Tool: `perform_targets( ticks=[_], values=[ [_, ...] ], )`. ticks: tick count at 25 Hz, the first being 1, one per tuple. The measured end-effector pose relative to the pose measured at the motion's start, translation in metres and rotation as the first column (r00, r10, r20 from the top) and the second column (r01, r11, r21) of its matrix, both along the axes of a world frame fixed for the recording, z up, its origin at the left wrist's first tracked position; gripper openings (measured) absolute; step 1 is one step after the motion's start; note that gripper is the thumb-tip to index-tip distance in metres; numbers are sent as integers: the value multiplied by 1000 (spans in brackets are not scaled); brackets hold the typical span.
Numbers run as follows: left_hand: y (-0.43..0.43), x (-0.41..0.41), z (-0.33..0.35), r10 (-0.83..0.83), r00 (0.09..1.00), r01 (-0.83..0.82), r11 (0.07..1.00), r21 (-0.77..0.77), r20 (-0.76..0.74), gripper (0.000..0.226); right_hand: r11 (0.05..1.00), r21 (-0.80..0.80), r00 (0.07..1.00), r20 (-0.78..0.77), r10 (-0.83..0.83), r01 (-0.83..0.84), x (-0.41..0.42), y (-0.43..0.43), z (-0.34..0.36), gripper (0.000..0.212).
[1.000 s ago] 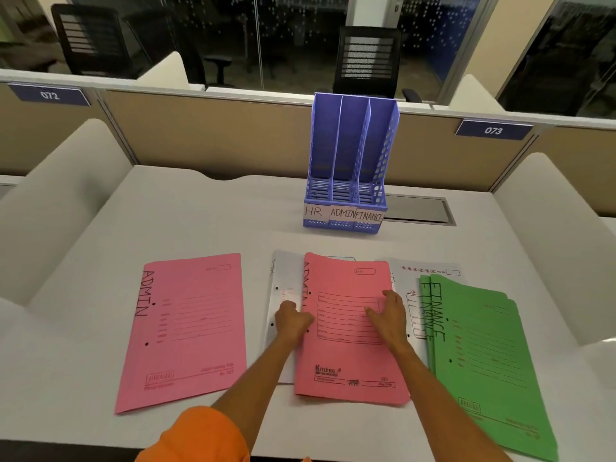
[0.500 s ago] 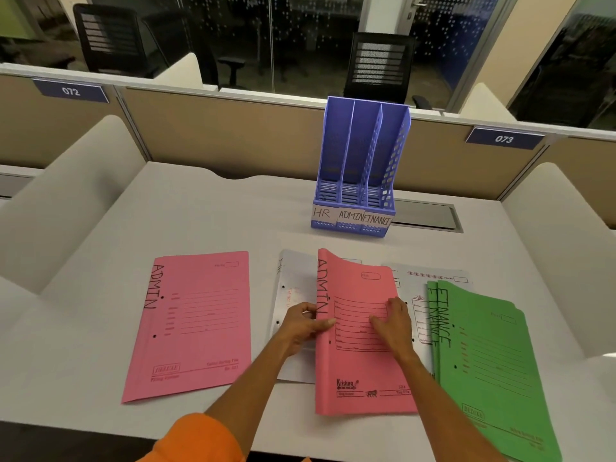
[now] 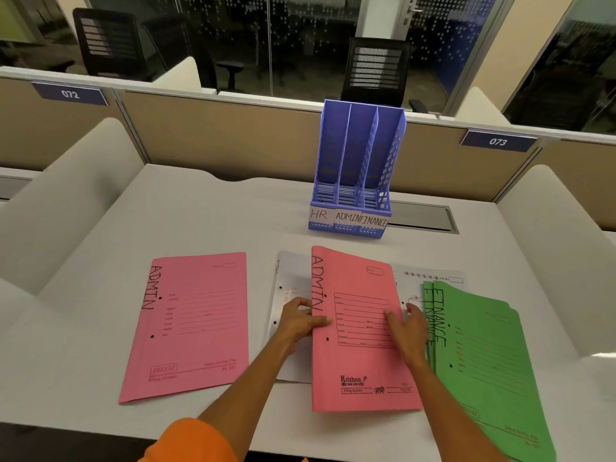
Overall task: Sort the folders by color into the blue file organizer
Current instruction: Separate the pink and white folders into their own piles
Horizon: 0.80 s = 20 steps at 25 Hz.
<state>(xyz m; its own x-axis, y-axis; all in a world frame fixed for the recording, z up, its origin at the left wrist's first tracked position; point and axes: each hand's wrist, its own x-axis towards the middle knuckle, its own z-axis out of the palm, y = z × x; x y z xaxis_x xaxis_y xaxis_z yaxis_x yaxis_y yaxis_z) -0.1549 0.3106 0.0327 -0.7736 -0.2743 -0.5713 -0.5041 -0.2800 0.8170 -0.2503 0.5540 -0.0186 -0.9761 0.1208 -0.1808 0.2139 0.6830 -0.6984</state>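
Gripping left hand [image 3: 300,320]: we pinch the spine edge of the middle pink folder [image 3: 363,361], thumb on top beside its "ADMIN" lettering, fingers tucked underneath.
Right hand [image 3: 408,328]: we lay it open on the right part of the same folder, fingers fairly straight, pressing and curled round nothing.
Middle pink folder: a second ago it lay flat under both our hands. Now its left edge has come up off the white folder [image 3: 290,278] beneath, while the right side stays down. We judge that the pick-up has begun but the folder is not yet clear of the desk [image 3: 216,211].
Other pink folder [image 3: 196,321]: well to the left of our left hand, it lies flat, also marked "ADMIN", and we touch it with neither hand.
Green folders [image 3: 483,361]: just right of our right hand, they overlap in a stack marked "FINANCE". A second white folder [image 3: 430,275] shows from under them, beyond our right hand.
Blue file organizer [image 3: 360,155]: well beyond both hands, it stands upright with slots labelled HR, ADMIN and FINANCE, and no folder shows in any of them. We judge the middle slot to be this folder's place.
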Motion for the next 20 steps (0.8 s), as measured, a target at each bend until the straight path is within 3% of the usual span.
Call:
perform_targets(
  ticks=[4, 12, 17, 20],
  values=[
    [-11, -2, 10, 56, 997, -54, 998, 28, -47, 62, 977, -202, 997, -30, -74, 67, -6, 0, 11, 62],
    [-47, -7, 23, 224, 972, -223, 975, 20, -70, 53, 889, -458, 987, 153, 55, 22, -23, -36, 28, 34],
    [-88, 9, 19, 343, 938, -344, 939, -6, -57, 49, 893, -445, 983, 123, 137, -69, -23, -90, 38, 27],
    [-123, 26, 6, 426, 904, -427, 904, -27, -28, 72, 907, -399, 972, 122, 199, -135, -17, -132, 38, 24]
  ],
)
